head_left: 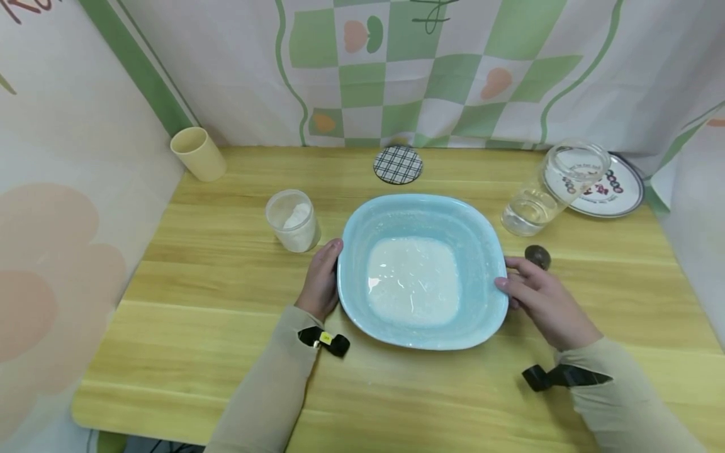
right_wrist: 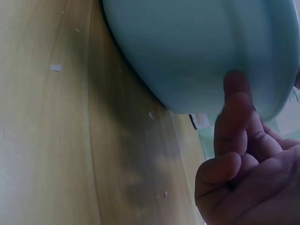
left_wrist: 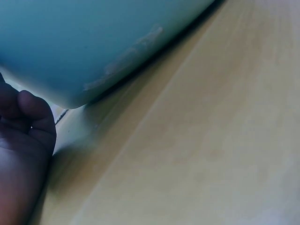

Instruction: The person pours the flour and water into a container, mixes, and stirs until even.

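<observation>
A light blue plastic basin (head_left: pixel 478 258) with rounded corners sits in the middle of the table, a pool of milky white liquid (head_left: pixel 413 283) across its bottom. My left hand (head_left: pixel 320 280) holds the basin's left side, thumb up at the rim. On the opposite side my right hand (head_left: pixel 546 305) grips the rim, thumb on top and fingers curled beneath, as the right wrist view shows against the basin's outer wall (right_wrist: pixel 187 51). In the left wrist view a whitish smear (left_wrist: pixel 126 56) marks the basin's outside; most of the left fingers are hidden there.
On the wooden table (head_left: pixel 198 327), a clear cup of white powder (head_left: pixel 294 226) stands left of the basin. A glass jar (head_left: pixel 532 207) with clear liquid, a patterned plate (head_left: pixel 617 189) and a small dark round object (head_left: pixel 538 256) lie right. Behind are a checked coaster (head_left: pixel 398 165) and yellow cup (head_left: pixel 199 154).
</observation>
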The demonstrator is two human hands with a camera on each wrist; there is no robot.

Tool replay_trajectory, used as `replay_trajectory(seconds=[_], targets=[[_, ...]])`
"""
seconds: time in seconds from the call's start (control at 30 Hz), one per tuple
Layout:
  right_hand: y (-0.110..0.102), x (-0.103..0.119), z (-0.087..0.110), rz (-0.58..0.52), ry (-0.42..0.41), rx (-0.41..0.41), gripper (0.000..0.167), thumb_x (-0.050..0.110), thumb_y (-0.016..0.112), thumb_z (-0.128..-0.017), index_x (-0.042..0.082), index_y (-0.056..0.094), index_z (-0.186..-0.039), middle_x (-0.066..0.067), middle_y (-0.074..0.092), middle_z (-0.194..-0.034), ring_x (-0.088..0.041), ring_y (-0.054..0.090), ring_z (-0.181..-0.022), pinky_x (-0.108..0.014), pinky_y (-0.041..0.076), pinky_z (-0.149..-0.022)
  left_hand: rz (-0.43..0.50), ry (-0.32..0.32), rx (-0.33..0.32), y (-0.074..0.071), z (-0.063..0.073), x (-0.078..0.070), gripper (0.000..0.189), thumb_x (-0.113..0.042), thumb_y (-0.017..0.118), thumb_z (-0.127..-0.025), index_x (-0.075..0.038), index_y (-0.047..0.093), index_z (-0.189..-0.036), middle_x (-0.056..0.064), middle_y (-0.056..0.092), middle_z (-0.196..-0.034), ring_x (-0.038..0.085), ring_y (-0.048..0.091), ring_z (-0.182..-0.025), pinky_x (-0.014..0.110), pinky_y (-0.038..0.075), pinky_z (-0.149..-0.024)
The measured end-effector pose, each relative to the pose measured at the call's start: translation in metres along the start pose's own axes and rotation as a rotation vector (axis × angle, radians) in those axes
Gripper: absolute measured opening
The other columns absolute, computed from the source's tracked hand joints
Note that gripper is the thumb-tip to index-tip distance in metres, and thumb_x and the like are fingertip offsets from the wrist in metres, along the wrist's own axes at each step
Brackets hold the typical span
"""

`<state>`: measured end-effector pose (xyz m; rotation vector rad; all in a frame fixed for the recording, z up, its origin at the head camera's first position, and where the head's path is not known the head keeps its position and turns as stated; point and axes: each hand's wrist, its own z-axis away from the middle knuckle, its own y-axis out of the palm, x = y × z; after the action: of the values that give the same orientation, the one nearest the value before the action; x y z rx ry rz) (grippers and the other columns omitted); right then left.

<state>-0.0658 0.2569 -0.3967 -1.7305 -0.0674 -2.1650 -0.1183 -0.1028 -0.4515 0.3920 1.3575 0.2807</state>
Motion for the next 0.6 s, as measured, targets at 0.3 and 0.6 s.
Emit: replay_trajectory(seconds=[0.3, 0.6], targets=[[0.002, 0.003, -0.016, -0.011, 0.067, 0.096, 0.062, 0.024, 0.050, -0.106, -0.006, 0.026, -0.155, -0.015, 0.063, -0.127, -0.016, 0.069, -0.103, -0.024, 0.055, -0.089, 0.023, 0.000, -0.003, -0.001, 0.001, 0.002, 0.028, -0.030, 0.047, -0.105, -0.009, 0.066, -0.105, 0.003, 0.064, -0.094, 0.012, 0.061, -0.082, 0.024, 0.054, -0.072], [0.003, 0.005, -0.023, -0.035, 0.098, 0.130, 0.062, 0.016, 0.048, -0.104, -0.006, 0.021, -0.155, -0.027, 0.062, -0.123, -0.023, 0.072, -0.094, -0.034, 0.059, -0.082, 0.041, 0.010, -0.003, 0.001, -0.001, 0.002, 0.027, -0.030, 0.047, -0.105, -0.010, 0.066, -0.101, 0.002, 0.064, -0.091, 0.011, 0.060, -0.079, 0.024, 0.053, -0.070]])
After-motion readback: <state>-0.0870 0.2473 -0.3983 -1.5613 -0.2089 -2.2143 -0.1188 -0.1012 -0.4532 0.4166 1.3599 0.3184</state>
